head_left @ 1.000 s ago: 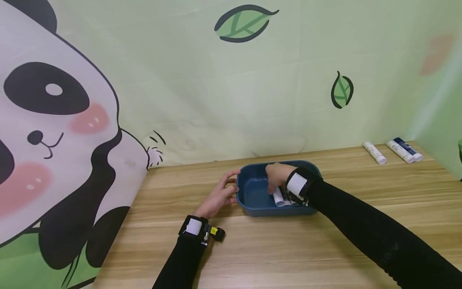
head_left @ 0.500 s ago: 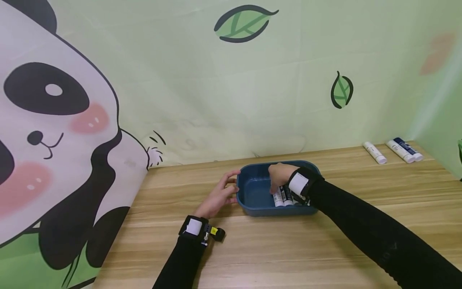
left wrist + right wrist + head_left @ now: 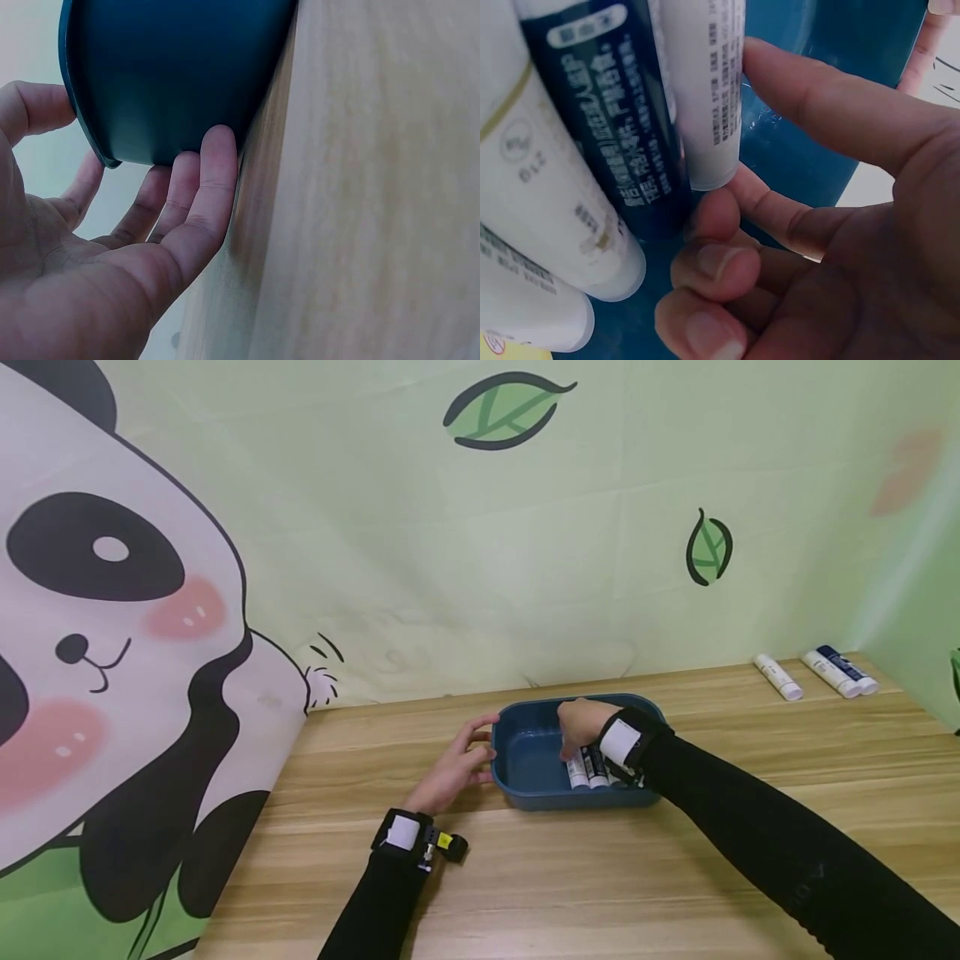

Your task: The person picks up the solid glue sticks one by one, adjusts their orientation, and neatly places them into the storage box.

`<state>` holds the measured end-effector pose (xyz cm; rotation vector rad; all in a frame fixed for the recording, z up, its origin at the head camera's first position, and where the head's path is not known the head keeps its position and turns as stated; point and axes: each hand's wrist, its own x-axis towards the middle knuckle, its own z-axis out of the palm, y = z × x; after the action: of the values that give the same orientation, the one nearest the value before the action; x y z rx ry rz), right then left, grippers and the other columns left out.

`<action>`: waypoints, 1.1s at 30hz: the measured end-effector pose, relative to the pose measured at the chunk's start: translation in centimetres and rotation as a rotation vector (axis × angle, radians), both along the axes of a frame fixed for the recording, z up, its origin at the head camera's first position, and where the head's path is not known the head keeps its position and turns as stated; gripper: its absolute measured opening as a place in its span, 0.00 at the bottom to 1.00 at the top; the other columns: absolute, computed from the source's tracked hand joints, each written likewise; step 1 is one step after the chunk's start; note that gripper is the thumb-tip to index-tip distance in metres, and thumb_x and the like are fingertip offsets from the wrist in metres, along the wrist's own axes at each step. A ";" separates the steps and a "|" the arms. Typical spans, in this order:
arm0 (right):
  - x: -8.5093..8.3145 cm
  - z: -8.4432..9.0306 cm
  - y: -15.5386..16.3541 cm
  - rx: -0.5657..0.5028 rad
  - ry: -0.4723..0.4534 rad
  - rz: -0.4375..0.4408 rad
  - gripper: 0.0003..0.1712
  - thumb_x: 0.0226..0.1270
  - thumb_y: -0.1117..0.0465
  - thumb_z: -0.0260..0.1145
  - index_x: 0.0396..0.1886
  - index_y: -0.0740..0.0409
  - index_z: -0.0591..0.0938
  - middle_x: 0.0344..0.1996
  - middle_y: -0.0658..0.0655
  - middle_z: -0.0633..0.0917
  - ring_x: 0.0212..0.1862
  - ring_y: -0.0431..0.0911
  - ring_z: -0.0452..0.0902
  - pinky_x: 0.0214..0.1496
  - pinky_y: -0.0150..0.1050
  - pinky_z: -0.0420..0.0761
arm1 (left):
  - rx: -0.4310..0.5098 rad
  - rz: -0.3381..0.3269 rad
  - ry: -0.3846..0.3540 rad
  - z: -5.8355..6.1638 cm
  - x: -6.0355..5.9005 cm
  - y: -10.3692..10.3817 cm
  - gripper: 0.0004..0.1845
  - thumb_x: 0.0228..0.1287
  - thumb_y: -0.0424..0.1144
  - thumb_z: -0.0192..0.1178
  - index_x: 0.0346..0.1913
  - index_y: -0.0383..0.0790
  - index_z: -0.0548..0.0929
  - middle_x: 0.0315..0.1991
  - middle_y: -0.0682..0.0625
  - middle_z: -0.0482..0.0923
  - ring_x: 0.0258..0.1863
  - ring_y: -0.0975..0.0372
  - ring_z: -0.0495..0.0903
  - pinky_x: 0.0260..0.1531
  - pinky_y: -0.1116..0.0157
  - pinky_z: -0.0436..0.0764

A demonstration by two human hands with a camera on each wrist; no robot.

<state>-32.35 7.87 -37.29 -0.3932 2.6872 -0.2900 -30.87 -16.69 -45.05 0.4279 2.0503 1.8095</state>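
The white tube (image 3: 709, 97) lies inside the blue basin (image 3: 528, 756), which stands on the desk (image 3: 525, 877); next to it lie a dark blue tube (image 3: 611, 112), a gold-banded tube (image 3: 562, 180) and an outermost tube (image 3: 532, 292). The right hand (image 3: 585, 722) holds the white tube near its end, thumb against its side, other fingers curled at that end. The left hand (image 3: 453, 764) touches the basin's outer wall, fingers spread and slightly bent, thumb at the rim. Judged by appearance, each tube should be light and fairly stiff, not fragile; its smooth, round body may slip or roll. Grip across the body, thumb and fingers on opposite sides. The basin looks rigid; steady it by wall or rim. A single tube (image 3: 778, 677) and paired tubes (image 3: 832, 676) lie on the desk, far right.
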 end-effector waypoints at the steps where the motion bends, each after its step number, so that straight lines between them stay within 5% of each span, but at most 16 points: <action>1: 0.0 0.0 0.0 0.000 -0.004 -0.002 0.23 0.61 0.57 0.76 0.50 0.65 0.82 0.45 0.61 0.88 0.41 0.47 0.84 0.46 0.40 0.86 | -0.002 -0.001 0.001 0.0 0.0 0.0 0.33 0.71 0.33 0.48 0.78 0.52 0.61 0.70 0.37 0.59 0.56 0.53 0.73 0.45 0.64 0.85; 33: -0.2 0.0 0.1 -0.023 -0.002 -0.002 0.20 0.62 0.56 0.76 0.46 0.61 0.79 0.43 0.58 0.85 0.41 0.46 0.79 0.44 0.39 0.81 | -0.012 -0.002 0.002 0.1 0.0 0.0 0.33 0.71 0.33 0.49 0.78 0.51 0.60 0.72 0.36 0.58 0.56 0.52 0.75 0.46 0.63 0.85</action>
<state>-32.52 7.98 -37.28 -0.3971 2.6845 -0.3219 -30.88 -16.67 -44.96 0.4283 2.0597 1.7958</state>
